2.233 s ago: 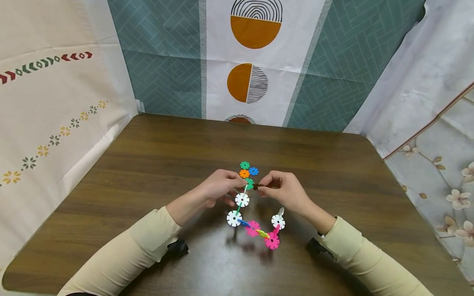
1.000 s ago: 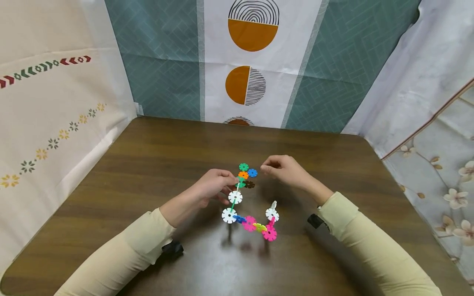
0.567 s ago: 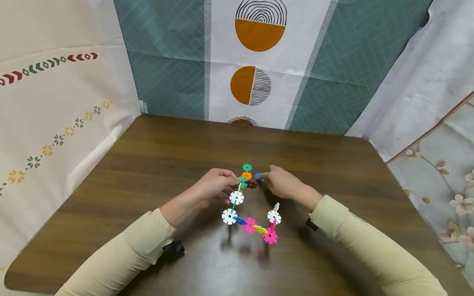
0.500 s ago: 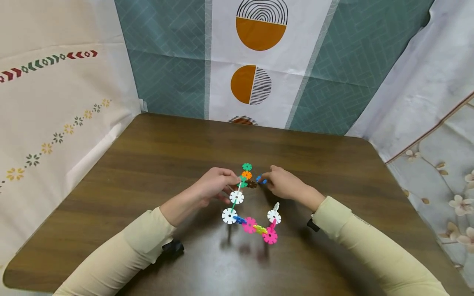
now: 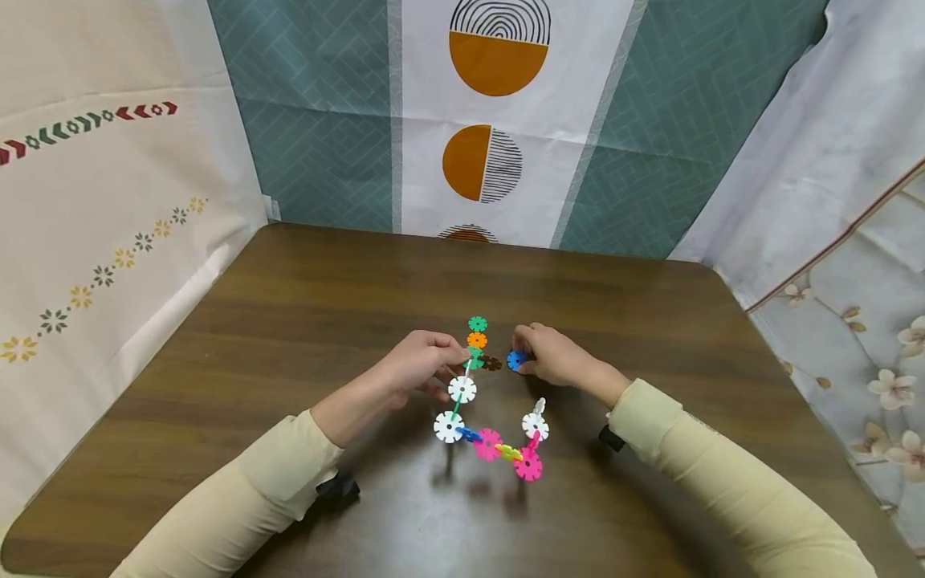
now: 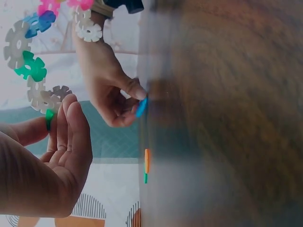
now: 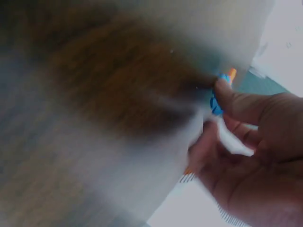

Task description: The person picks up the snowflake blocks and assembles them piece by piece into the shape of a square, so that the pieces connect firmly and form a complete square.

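My left hand (image 5: 421,363) pinches a green snowflake disc (image 5: 474,361) at the top end of a chain of interlocked notched plastic discs. A brown disc (image 5: 492,364) juts from that green one. Downward the chain runs through a white disc (image 5: 462,389), another white disc (image 5: 449,427), a pink disc (image 5: 487,445) and more, curving up to a white disc (image 5: 535,426) on the right. My right hand (image 5: 555,355) pinches a separate blue disc (image 5: 515,360) between thumb and fingers, close to the tabletop. In the right wrist view, the thumb lies over part of the blue disc (image 7: 216,106).
Beyond my left hand, an orange disc (image 5: 477,340) and a green disc (image 5: 477,323) lie loose on the brown wooden table (image 5: 347,281). Patterned cloths hang around the table's back and sides.
The brown disc was let go and stays on the chain's green disc. My right hand reached to the blue disc, slid it right and nearer, and now pinches it. My left hand kept its hold.
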Motion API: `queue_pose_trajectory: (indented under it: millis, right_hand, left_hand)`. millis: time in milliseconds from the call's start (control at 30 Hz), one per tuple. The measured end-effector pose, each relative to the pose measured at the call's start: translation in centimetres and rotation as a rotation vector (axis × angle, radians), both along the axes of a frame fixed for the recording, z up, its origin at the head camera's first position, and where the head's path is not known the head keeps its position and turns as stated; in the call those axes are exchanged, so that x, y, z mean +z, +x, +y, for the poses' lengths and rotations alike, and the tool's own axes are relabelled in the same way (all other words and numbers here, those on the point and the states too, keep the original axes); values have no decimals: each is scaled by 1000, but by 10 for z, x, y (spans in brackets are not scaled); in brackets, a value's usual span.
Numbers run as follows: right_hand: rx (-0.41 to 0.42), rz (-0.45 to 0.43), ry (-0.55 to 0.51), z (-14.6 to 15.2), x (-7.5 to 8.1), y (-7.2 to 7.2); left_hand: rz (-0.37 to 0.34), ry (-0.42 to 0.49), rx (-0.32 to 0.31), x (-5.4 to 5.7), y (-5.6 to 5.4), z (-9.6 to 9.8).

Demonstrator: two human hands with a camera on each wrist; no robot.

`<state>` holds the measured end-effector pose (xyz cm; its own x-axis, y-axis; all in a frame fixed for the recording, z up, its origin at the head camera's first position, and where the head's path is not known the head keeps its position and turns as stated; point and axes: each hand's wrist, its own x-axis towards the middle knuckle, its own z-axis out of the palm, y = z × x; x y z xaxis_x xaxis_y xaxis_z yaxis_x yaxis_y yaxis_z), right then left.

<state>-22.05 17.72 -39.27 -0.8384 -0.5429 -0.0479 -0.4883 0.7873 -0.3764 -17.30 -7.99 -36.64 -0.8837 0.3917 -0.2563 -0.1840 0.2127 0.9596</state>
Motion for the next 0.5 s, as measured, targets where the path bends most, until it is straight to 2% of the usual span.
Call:
queue_pose_trajectory:
  millis: [133, 200, 267, 367, 500]
  right_hand:
    - [-8, -193, -285, 9, 5, 9]
    - [-50, -277, -448, 12, 9, 17]
    - [-102, -322, -582, 13, 15, 26]
    - [-181, -368, -699, 12, 23, 37]
    - [-216, -434, -745, 10, 27, 44]
  left_hand:
    - [-12, 6, -6, 0, 0, 1]
    - [-16, 11, -3, 0, -2, 2]
    - [-12, 13, 4, 0, -3, 2]
    - [-7, 19, 17, 1, -5, 1]
    - [-6, 28, 22, 1, -5, 2]
